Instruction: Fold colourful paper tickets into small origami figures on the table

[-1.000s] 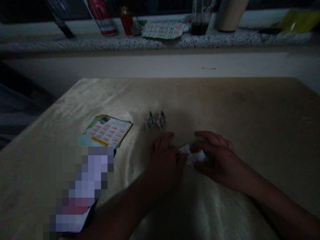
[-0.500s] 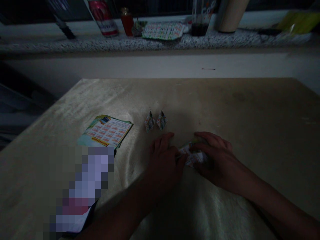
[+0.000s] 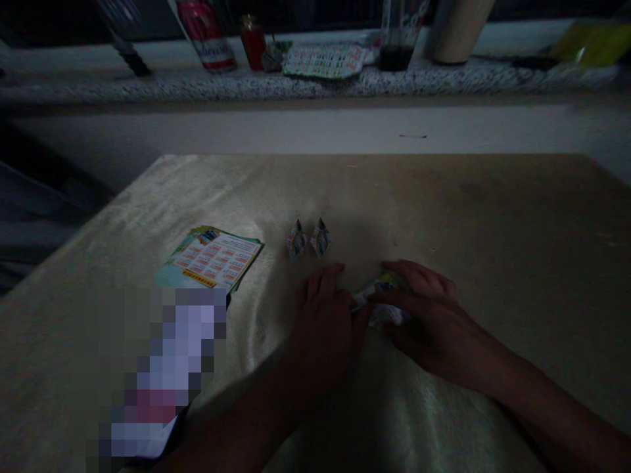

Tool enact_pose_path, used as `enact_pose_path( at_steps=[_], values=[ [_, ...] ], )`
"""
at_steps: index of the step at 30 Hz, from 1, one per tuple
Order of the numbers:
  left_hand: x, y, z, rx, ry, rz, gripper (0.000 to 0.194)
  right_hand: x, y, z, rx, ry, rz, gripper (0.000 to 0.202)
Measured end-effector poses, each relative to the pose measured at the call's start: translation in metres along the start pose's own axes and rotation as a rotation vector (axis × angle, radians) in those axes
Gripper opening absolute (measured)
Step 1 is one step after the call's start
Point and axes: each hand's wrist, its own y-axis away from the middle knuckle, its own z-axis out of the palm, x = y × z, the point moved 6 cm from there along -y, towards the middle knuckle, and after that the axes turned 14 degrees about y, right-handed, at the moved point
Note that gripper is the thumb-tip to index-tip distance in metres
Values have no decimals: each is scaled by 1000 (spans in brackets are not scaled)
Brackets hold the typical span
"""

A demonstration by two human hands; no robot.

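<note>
A partly folded sheet of printed paper lies on the table between my hands, its edges partly covered by fingers. My left hand holds down the left side of the paper, thumb and fingers pinching at its edge. From the right, my right hand grips the same paper, its index finger reaching across the top and its thumb at the near edge. Just beyond my left hand stand two small folded paper pieces side by side, pointed at their tops.
A stack of printed sheets lies left of my hands, above a phone-like object blurred by pixels. On the granite sill stand a red can, a small red bottle, a glass with dark liquid and a beige cylinder.
My right index finger has moved inward and toward me across the paper, and more of the paper's yellow and blue far corner shows. The left hand stays nearly in place.
</note>
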Motion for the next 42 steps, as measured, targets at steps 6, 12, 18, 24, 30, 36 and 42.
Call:
enact_pose_path(
  at_steps=[6, 12, 18, 24, 30, 36, 42],
  values=[
    [1, 1, 2, 16, -57, 24, 27, 2, 1, 2, 17, 4, 4, 46],
    [-1, 5, 0, 5, -4, 72, 26, 3, 1, 2, 25, -5, 4, 45],
    [-5, 7, -5, -17, 86, 53, 17, 3, 2, 2, 25, 3, 10, 43],
    [-3, 4, -2, 11, 30, 32, 18, 4, 1, 3, 19, 14, 10, 44],
    [-1, 2, 0, 12, 2, 24, 18, 3, 2, 3, 28, 11, -4, 47],
    [0, 1, -1, 17, -2, 11, 15, 2, 2, 1, 35, 12, -23, 47],
    [0, 2, 0, 18, 6, 2, 14, 0, 3, 0, 35, 15, -39, 51]
  ],
)
